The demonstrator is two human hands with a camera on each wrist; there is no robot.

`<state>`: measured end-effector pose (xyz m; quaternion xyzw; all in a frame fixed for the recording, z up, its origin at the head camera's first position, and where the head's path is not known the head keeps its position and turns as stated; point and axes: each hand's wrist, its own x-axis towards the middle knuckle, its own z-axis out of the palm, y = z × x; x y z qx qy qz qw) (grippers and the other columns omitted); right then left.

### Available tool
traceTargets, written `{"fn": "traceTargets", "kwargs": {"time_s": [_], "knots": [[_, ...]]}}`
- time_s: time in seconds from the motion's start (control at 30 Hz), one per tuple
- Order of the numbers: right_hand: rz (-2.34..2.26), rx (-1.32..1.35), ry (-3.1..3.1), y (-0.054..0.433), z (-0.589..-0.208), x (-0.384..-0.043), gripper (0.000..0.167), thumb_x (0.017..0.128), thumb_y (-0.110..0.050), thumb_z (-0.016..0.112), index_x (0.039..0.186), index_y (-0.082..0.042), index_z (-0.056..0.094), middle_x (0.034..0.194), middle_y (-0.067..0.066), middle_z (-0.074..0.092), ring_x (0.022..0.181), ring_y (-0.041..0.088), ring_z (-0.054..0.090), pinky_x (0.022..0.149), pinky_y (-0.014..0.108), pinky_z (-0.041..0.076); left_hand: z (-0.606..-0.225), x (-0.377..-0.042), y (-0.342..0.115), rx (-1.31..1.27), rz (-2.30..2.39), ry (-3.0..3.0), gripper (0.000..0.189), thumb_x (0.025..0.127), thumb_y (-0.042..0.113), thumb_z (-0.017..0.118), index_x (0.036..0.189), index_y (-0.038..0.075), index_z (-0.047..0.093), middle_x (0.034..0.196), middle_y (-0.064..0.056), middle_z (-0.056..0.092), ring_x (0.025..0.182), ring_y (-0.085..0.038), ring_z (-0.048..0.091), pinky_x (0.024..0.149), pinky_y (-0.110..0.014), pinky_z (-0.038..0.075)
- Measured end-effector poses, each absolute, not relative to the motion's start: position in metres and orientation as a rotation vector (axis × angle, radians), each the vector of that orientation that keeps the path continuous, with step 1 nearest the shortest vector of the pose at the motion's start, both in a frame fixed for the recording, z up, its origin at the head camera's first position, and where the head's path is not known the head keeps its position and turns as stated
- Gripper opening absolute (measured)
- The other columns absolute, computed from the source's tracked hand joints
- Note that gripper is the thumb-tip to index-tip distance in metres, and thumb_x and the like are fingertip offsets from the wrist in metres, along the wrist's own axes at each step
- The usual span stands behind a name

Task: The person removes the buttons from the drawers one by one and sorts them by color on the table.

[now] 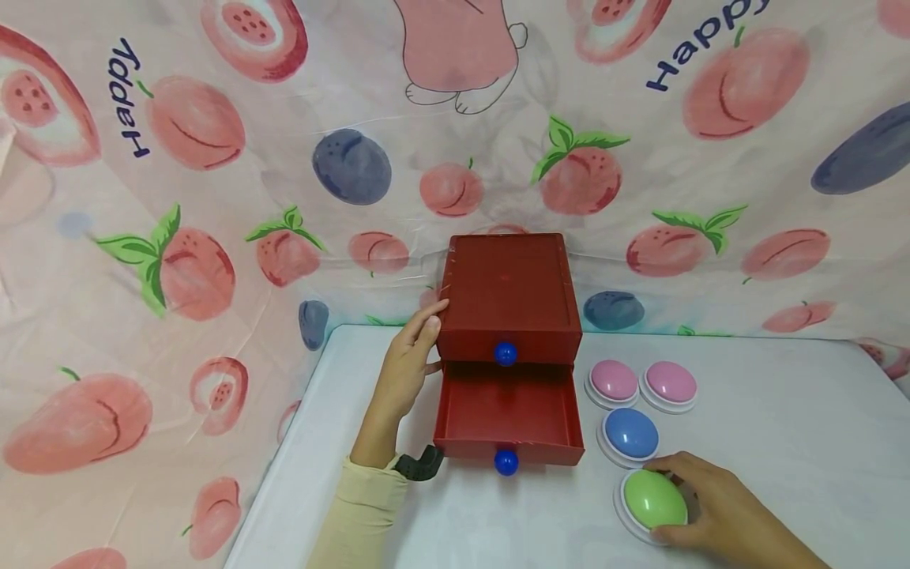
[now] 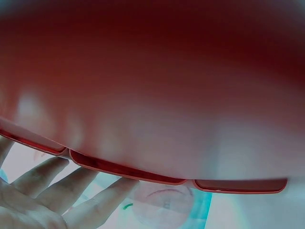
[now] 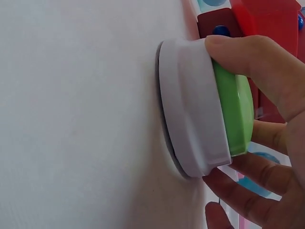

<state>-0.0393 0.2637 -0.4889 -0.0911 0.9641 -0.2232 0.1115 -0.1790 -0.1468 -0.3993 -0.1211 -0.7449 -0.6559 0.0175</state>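
A red two-drawer box (image 1: 506, 288) stands at the back of the white table, its lower drawer (image 1: 508, 407) pulled out with bare inside showing. My left hand (image 1: 401, 375) lies along the box's left side with fingers mostly straight; in the left wrist view those fingers (image 2: 62, 188) touch the red wall's edge. At front right, my right hand (image 1: 732, 506) holds a round green push button (image 1: 652, 499) with a white base. In the right wrist view the thumb and fingers span the button's white rim (image 3: 195, 109). Whether its base touches the table, I cannot tell.
Beyond the green button sit a blue button (image 1: 630, 434) and two pink buttons (image 1: 614, 380), right of the box. Blue knobs (image 1: 505, 353) stick out from the drawer fronts. A fruit-print cloth (image 1: 455, 142) hangs behind the table and along its left.
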Motion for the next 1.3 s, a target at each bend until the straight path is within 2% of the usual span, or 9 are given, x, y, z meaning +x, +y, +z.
{"fn": "traceTargets", "kwargs": {"time_s": [0.23,0.37,0.47,0.57,0.7,0.83,1.1,1.3], "knots": [[-0.784,-0.085,2.644,0.263,-0.484,-0.046,0.093,0.060,-0.061,0.092,0.136,-0.017,0.060,0.123,0.001,0.065,0.102,0.020,0.057,0.090,0.051,0.060,-0.398,-0.178,-0.147,-0.374,-2.044,-2.310,0.041,0.107,0.046,0.048,0.145,0.033,0.055,0.154,-0.004,0.046,0.140,-0.035,0.050,0.091,-0.064,0.055],[-0.780,-0.128,2.705,0.260,-0.478,-0.046,0.087,0.062,-0.063,0.089,0.133,-0.021,0.061,0.117,-0.004,0.065,0.101,0.016,0.058,0.085,0.041,0.061,-0.397,-0.177,-0.147,-0.373,-2.035,-2.316,0.040,0.107,0.046,0.048,0.145,0.034,0.055,0.155,-0.003,0.045,0.141,-0.035,0.049,0.091,-0.064,0.055],[-0.794,-0.298,2.890,0.255,-0.473,-0.046,0.073,0.065,-0.065,0.087,0.123,-0.026,0.066,0.109,-0.011,0.066,0.094,0.009,0.058,0.077,0.030,0.059,-0.397,-0.177,-0.147,-0.378,-2.030,-2.317,0.040,0.107,0.046,0.048,0.145,0.034,0.055,0.155,-0.002,0.045,0.141,-0.035,0.049,0.091,-0.064,0.055],[-0.854,-0.507,3.070,0.246,-0.468,-0.048,0.058,0.069,-0.060,0.087,0.115,-0.027,0.070,0.100,-0.017,0.066,0.087,0.002,0.057,0.071,0.024,0.055,-0.396,-0.177,-0.147,-0.386,-2.030,-2.313,0.041,0.108,0.046,0.047,0.146,0.034,0.054,0.155,-0.003,0.045,0.140,-0.035,0.050,0.091,-0.064,0.055],[-1.058,-0.678,3.116,0.230,-0.460,-0.052,0.043,0.075,-0.039,0.091,0.112,-0.029,0.072,0.093,-0.018,0.067,0.082,0.001,0.058,0.069,0.023,0.056,-0.397,-0.177,-0.147,-0.391,-2.036,-2.310,0.041,0.107,0.046,0.047,0.146,0.034,0.054,0.154,-0.003,0.046,0.140,-0.034,0.050,0.091,-0.064,0.055],[-1.256,-0.785,3.035,0.212,-0.451,-0.057,0.041,0.078,-0.023,0.090,0.115,-0.029,0.072,0.090,-0.016,0.069,0.078,0.002,0.059,0.067,0.023,0.056,-0.397,-0.177,-0.146,-0.393,-2.044,-2.307,0.041,0.108,0.046,0.047,0.146,0.033,0.054,0.154,-0.003,0.046,0.140,-0.034,0.050,0.091,-0.064,0.055],[-1.336,-0.840,2.960,0.183,-0.439,-0.065,0.033,0.085,-0.022,0.084,0.116,-0.025,0.074,0.089,-0.022,0.068,0.075,-0.001,0.058,0.064,0.022,0.055,-0.397,-0.177,-0.146,-0.384,-2.048,-2.300,0.041,0.108,0.045,0.048,0.146,0.032,0.054,0.156,-0.003,0.045,0.139,-0.034,0.051,0.090,-0.063,0.055],[-1.386,-0.989,2.952,0.177,-0.442,-0.069,0.027,0.086,-0.014,0.083,0.106,-0.031,0.077,0.089,-0.020,0.069,0.077,-0.001,0.059,0.064,0.016,0.051,-0.397,-0.177,-0.147,-0.375,-2.042,-2.299,0.042,0.107,0.046,0.049,0.146,0.032,0.055,0.156,-0.002,0.044,0.139,-0.035,0.050,0.090,-0.064,0.055]]}}
